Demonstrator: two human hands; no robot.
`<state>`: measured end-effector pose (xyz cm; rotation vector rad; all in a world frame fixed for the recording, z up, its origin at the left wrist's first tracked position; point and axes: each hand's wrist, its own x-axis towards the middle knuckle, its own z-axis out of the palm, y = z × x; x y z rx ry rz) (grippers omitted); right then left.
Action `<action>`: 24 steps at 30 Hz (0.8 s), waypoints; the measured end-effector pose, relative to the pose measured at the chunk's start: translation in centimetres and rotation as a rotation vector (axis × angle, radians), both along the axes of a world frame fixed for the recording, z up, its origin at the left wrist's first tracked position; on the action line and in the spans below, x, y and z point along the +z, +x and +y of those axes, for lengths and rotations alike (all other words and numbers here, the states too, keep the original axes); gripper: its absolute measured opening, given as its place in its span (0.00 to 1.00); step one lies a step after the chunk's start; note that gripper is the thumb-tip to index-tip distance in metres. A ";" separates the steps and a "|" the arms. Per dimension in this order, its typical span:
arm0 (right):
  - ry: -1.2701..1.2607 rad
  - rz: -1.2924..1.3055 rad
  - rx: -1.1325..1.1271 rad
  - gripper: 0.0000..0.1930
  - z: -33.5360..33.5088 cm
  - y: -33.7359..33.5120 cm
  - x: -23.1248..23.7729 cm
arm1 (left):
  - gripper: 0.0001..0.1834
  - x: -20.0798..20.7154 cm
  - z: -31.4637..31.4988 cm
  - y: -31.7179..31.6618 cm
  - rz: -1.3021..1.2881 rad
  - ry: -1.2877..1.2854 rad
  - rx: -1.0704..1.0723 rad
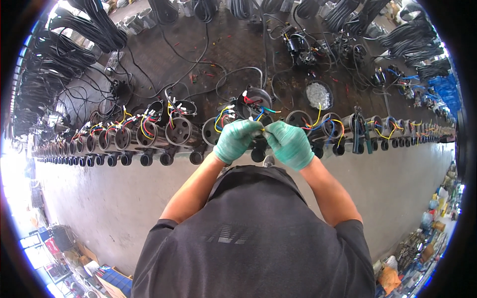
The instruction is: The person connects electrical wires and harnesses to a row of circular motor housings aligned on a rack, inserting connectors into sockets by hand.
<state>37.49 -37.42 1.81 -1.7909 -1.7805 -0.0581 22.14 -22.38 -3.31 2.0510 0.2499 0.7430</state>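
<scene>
My left hand (234, 140) and my right hand (289, 144), both in green gloves, meet in front of me over a row of round black motor housings (179, 130). The fingertips of both hands pinch a thin yellow wire (262, 130) coming from the housing just beyond them. That housing (254, 103) has a tilted black cap with red, blue, yellow and white wires sticking out of it. More housings with coloured wires run left and right along the bench edge.
A small black bowl of white pieces (318, 94) sits on the bench behind the row at the right. Bundles of black cable (84, 30) hang along the far side. Loose black cords (198, 64) lie on the dark benchtop. Grey floor lies below, boxes at lower left.
</scene>
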 end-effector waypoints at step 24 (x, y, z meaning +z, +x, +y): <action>0.008 0.776 -0.131 0.03 0.1 -1.3 -0.8 | 0.16 -0.2 -0.5 -0.1 0.062 0.245 0.031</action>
